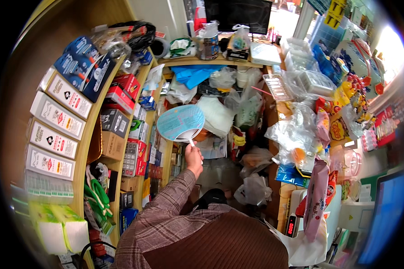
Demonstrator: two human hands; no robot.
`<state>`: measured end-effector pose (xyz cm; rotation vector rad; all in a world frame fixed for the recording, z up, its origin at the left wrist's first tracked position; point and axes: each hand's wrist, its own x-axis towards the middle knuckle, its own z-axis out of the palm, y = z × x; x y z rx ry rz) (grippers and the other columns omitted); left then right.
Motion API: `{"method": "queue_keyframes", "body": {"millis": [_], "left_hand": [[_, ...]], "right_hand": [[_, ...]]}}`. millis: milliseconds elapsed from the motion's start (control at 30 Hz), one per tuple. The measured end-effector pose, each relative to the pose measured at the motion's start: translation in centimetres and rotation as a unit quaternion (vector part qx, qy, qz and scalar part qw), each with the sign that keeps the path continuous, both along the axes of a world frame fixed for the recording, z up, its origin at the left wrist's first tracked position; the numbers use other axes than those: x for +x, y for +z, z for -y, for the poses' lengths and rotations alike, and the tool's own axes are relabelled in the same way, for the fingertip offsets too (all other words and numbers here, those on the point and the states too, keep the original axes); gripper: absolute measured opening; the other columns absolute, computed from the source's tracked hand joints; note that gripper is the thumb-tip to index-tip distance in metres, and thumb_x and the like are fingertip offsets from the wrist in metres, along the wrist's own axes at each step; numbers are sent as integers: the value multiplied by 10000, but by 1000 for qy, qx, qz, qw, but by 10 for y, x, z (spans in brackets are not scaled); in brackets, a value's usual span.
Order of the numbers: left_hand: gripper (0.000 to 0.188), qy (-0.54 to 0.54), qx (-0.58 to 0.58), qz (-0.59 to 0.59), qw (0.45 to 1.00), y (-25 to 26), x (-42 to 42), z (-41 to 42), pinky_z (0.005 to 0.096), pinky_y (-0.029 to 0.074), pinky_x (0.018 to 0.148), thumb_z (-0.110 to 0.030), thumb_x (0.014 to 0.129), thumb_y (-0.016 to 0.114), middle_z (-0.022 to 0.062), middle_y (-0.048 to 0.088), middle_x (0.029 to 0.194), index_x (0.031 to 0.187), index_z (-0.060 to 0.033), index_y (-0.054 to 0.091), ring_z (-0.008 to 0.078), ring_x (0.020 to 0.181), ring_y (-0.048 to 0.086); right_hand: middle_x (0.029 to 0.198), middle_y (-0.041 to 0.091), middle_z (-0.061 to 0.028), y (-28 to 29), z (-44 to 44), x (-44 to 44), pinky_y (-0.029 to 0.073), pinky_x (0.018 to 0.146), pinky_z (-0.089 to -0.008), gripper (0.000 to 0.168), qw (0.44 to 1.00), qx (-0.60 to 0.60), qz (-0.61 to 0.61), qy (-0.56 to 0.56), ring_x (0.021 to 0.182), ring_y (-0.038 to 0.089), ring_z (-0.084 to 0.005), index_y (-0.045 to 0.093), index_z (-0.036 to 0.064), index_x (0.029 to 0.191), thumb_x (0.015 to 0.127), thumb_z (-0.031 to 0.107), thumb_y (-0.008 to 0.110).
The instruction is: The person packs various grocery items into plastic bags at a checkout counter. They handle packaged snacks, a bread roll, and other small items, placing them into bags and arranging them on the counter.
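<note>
My left hand (194, 158) is closed around the white handle of a light-blue hand fan (181, 121), which is held up in front of my body. The fan's round face bears writing. Behind and to the right of the fan lies a folded white cloth (214, 116), with a brown rounded thing partly hidden beneath it. My right hand is out of view. Before me are plastic bags (253, 189) low down and blue plastic sheeting (193, 74) on the shelf space under the counter.
At the left, wooden shelves (99, 111) hold boxed goods, tissue packs (59, 228), green gloves (97, 195) and a calculator box (133, 157). The right counter bears clear plastic trays (314, 82), bags, sweets, a scale with a red display (291, 226) and a monitor (387, 215). A dark screen (239, 15) stands ahead.
</note>
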<state>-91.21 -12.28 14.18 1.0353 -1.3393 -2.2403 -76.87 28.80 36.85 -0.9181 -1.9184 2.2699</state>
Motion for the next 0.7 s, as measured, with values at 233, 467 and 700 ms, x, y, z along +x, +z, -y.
{"method": "queue_keyframes", "body": {"millis": [233, 467, 700], "left_hand": [[171, 48, 15, 31, 998, 9, 46, 37, 312, 524, 601, -136, 1015, 404, 16, 486, 820, 1169, -96, 469, 115, 650, 497], [154, 163, 41, -40, 985, 24, 54, 69, 399, 561, 734, -115, 1020, 387, 47, 469, 854, 1168, -83, 415, 151, 658, 492], [224, 313, 14, -106, 944, 75, 35, 169, 427, 538, 839, -241, 1025, 441, 37, 502, 879, 1199, -99, 451, 180, 758, 551]], "right_hand": [[1026, 646, -88, -3, 5, -18, 485, 754, -270, 346, 1000, -4, 2, 31, 854, 604, -122, 567, -30, 1167, 902, 174, 654], [1044, 644, -98, -4, 5, -25, 489, 772, -279, 365, 999, -4, 8, 47, 874, 608, -132, 558, -33, 1180, 899, 177, 659], [1063, 641, -108, -3, -3, -21, 493, 790, -288, 385, 999, -2, 3, 41, 895, 612, -141, 549, -36, 1192, 896, 180, 664]]}}
